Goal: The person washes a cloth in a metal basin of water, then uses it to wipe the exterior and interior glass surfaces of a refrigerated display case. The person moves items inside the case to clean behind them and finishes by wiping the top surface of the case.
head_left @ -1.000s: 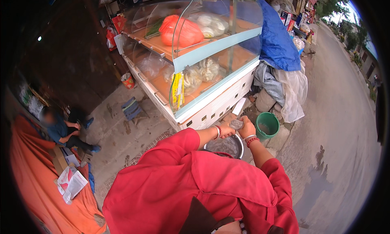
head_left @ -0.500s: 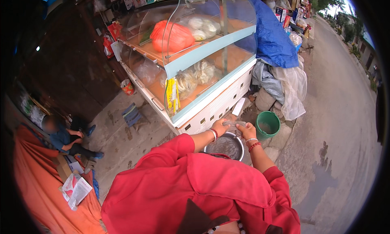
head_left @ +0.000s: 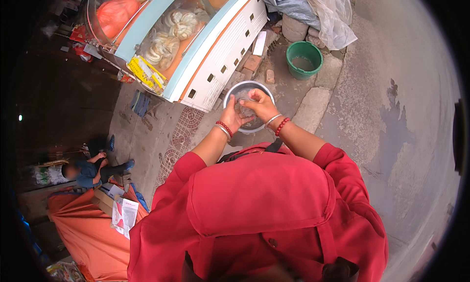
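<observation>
My left hand [head_left: 235,117] is over the silver metal basin [head_left: 252,82], its thumb spread apart from its fingers. Beside it my right hand [head_left: 262,106] has its fingertips drawn together and pointing toward the left palm. Something greyish and see-through [head_left: 243,108] shows between the two hands, too small and blurred to name. Murky grey water [head_left: 240,94] appears to fill the basin beneath. Red bead bracelets and pale bangles circle both wrists.
A green bucket [head_left: 304,59] stands beyond the basin to the right, near loose bricks [head_left: 252,62]. The glass-sided display case [head_left: 215,52] holds bagged goods at upper left. A seated person [head_left: 93,172] is at left beside an orange cloth [head_left: 88,228]. Wet road lies right.
The view has tilted down, so the basin and case sit higher. My hands have lowered over the basin, and the left fingers have spread from their earlier pinch on a translucent film.
</observation>
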`<state>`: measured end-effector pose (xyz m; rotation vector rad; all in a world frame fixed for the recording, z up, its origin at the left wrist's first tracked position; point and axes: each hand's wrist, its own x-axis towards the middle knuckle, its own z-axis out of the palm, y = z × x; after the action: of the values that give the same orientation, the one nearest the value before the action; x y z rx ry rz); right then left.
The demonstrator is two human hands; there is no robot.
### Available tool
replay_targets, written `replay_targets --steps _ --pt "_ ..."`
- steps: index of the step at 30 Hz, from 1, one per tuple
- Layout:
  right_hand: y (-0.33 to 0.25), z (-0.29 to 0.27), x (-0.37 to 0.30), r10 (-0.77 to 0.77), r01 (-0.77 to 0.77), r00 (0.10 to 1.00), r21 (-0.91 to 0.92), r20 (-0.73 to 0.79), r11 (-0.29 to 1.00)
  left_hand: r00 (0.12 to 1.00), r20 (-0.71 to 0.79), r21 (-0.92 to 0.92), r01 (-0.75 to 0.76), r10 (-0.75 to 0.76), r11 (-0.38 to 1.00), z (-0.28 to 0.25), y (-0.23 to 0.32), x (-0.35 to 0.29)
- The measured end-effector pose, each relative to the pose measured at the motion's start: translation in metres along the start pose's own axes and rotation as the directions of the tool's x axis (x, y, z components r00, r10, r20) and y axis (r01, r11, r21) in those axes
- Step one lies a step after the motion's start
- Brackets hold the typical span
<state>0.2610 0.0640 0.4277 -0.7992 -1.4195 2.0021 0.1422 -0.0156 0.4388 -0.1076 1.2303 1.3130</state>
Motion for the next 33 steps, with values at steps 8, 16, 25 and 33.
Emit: replay_targets --steps 8,16,25,33 --pt "-0.009 0.022 -0.015 0.244 -0.533 0.825 0.555 0.51 0.639 0.884 0.467 -0.243 0.1 0.026 0.965 -0.015 0.002 -0.014" --pt "0.026 0.04 0.044 0.08 -0.1 0.986 0.135 0.147 0.986 0.956 0.066 -0.294 -0.255 0.286 0.921 -0.031 0.021 0.033" --pt "-0.027 0.103 0.08 0.318 -0.429 0.874 0.273 0.368 0.861 0.203 0.532 0.82 -0.363 0.822 -0.441 -0.029 0.13 -0.024" --pt "-0.076 0.084 0.157 0.271 -0.674 0.659 0.39 0.701 0.627 0.531 0.094 -0.334 -0.78 0.842 0.53 0.015 0.173 0.025"
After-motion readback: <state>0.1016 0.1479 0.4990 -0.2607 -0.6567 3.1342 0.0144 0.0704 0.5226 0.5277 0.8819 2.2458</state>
